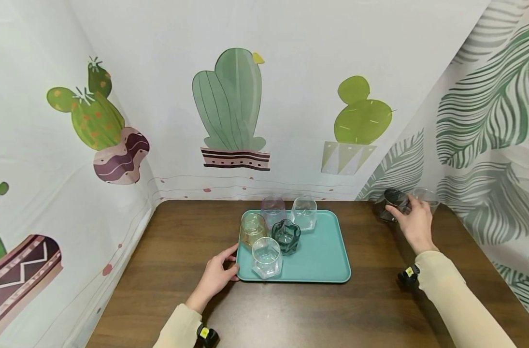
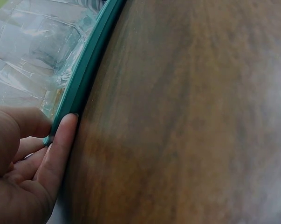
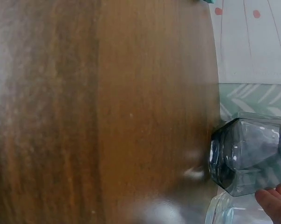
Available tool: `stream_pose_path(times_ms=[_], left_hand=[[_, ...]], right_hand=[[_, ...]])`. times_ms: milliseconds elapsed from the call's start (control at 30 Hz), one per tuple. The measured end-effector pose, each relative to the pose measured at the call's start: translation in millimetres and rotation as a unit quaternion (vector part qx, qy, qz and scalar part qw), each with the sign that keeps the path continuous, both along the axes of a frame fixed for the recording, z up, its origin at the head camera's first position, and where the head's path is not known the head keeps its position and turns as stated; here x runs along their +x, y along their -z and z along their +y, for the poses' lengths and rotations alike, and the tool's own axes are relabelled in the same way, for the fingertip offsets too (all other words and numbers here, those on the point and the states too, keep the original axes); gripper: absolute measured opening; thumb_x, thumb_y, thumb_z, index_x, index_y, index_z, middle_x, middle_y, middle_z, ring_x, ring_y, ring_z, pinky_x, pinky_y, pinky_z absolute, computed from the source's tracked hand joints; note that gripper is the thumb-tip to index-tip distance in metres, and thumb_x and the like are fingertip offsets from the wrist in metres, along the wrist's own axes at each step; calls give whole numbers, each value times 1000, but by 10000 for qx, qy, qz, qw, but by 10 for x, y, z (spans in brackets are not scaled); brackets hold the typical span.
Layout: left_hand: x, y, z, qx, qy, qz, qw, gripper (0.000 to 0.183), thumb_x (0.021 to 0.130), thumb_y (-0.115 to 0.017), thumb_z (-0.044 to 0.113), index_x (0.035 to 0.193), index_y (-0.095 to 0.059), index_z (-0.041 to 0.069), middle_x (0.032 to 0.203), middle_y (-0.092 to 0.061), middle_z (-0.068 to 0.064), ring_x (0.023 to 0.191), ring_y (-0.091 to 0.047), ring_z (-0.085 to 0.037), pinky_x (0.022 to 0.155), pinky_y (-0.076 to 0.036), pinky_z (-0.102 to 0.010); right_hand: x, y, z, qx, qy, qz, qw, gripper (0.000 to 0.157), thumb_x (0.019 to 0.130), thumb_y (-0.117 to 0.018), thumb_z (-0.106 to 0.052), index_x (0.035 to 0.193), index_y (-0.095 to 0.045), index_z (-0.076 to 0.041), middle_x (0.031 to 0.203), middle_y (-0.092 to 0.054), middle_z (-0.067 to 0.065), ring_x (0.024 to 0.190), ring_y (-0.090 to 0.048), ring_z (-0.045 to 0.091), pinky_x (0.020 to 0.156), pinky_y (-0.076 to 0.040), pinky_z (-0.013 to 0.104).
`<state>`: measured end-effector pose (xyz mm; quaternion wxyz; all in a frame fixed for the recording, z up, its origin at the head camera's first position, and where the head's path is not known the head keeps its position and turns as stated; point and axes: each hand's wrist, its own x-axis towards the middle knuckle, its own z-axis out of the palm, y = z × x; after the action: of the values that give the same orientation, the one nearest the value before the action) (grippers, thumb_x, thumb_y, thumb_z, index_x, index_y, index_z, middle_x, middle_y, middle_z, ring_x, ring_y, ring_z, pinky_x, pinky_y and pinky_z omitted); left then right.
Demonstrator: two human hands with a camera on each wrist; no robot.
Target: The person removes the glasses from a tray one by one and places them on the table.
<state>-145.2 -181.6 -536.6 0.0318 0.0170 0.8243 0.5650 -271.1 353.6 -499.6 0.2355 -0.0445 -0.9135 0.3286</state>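
Right side: your right grip (image 1: 416, 220) pinches the smoky dark glass (image 3: 252, 154) near its mouth, thumb on one side, fingers on the other. That glass is at the far right of the table (image 1: 177, 232), close to the wall hanging. Whether its base bears on the wood or is just off it, you cannot tell from these views. A clear glass (image 1: 428, 195) is just beside it, past your fingers.

Left side: your left grip (image 1: 218, 273) pinches the near-left corner of the teal tray (image 1: 321, 256), thumb and fingers on either side of the rim. Five glasses stand upright on it, bunched toward the left: amber (image 1: 253, 229), purple-tinted (image 1: 273, 210), clear with a broad foot (image 1: 266, 258), dark green fluted (image 1: 286, 238), and another clear one (image 1: 304, 212). The right part is bare.

Handling notes (judgement): the smooth wall probably slips easily, so set thumb and fingers squarely opposite, with modest pressure. The faceted base looks thick and likely weighs low; raise straight up to avoid a swing. Watch your outer fingers against the neighbouring clear glass; a knock there seems the main risk. Steady the tray lightly; pulling its corner could jostle the cluster.
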Motion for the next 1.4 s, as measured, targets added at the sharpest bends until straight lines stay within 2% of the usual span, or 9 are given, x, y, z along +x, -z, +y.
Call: stream_pose_path(times_ms=[133, 433, 667, 967, 1033, 1100, 1200, 1300, 1400], left_hand=[[-1, 3, 2, -11, 1, 20, 10000, 59, 89, -67, -8, 147, -56, -2, 110, -65, -23, 62, -69, -20, 57, -65, -29], [0, 18, -10, -2, 31, 43, 10000, 59, 90, -67, -8, 147, -56, -2, 110, -65, -23, 62, -69, -20, 57, -65, -29], [-3, 23, -17, -54, 35, 52, 10000, 59, 89, -67, -7, 147, -56, -2, 110, -65, -24, 62, -69, -20, 57, -65, -29], [-6, 18, -17, -8, 37, 51, 10000, 59, 89, -67, -8, 147, -56, -3, 111, -65, -24, 61, -69, -20, 57, -65, -29], [-11, 21, -17, 6, 22, 49, 10000, 59, 89, -67, -8, 147, -56, -2, 111, -65, -24, 61, -69, -19, 57, -65, -29], [-14, 26, -17, 13, 17, 42, 10000, 59, 90, -67, -8, 147, -56, -2, 111, -65, -24, 61, -69, -19, 57, -65, -29], [-10, 30, -16, 18, 17, 40, 10000, 59, 90, -67, -8, 147, -56, -2, 111, -65, -24, 62, -69, -19, 57, -65, -29], [-9, 30, -16, 30, 24, 32, 10000, 59, 90, -67, -9, 147, -56, -2, 112, -65, -25, 62, -69, -19, 57, -65, -29], [-8, 30, -16, 53, 25, 26, 10000, 59, 90, -67, -9, 147, -56, -2, 112, -64, -25, 62, -70, -20, 57, -65, -29]], right_hand=[[19, -13, -10, -8, 51, -6, 10000, 61, 90, -82, -18, 133, -56, 17, 108, -59, 40, 119, -45, 54, 104, -37, 66], [93, -25, -46, -53, 178, 142, 9997, 62, 90, -81, -16, 134, -54, 18, 108, -58, 38, 117, -45, 51, 101, -38, 64], [228, -65, -117, -141, 176, 19, 9997, 72, 94, -76, -15, 147, -41, 19, 123, -48, 38, 118, -45, 52, 99, -41, 66], [408, -107, -306, -274, 100, 265, 9992, 74, 91, -79, -12, 147, -40, 16, 126, -48, 37, 111, -52, 51, 94, -48, 59], [450, -115, -359, -298, 57, 268, 9992, 74, 91, -80, -12, 148, -40, 14, 128, -48, 35, 113, -53, 49, 96, -51, 48], [504, -129, -415, -346, -13, 276, 9990, 73, 91, -80, -11, 148, -41, 13, 131, -48, 33, 115, -55, 47, 97, -52, 30], [580, -154, -497, -398, -144, 286, 9987, 74, 91, -81, -10, 148, -41, 12, 132, -49, 32, 116, -55, 47, 91, -43, 11], [649, -192, -583, -346, -293, 271, 9986, 74, 91, -81, -11, 149, -41, 12, 132, -49, 32, 115, -56, 47, 91, -47, 15], [713, -229, -673, -354, -439, 250, 9981, 75, 91, -81, -13, 150, -41, 11, 132, -50, 31, 116, -56, 47, 96, -55, 39]])
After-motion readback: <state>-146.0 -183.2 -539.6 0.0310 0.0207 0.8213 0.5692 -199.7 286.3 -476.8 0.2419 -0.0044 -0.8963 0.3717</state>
